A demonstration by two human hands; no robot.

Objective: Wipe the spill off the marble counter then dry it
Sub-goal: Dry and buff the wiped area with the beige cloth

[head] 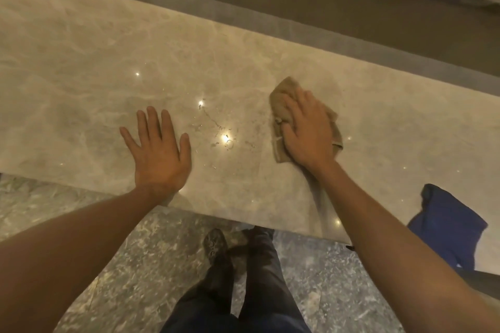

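A beige marble counter runs across the view. Small droplets and streaks of the spill glint in its middle, between my two hands. My right hand presses flat on a crumpled tan cloth, just right of the droplets. My left hand lies flat on the marble with fingers spread, left of the spill, holding nothing.
A blue cloth lies at the counter's front edge on the right. A dark ledge runs behind the counter. Below the front edge are a speckled stone floor and my legs and shoes.
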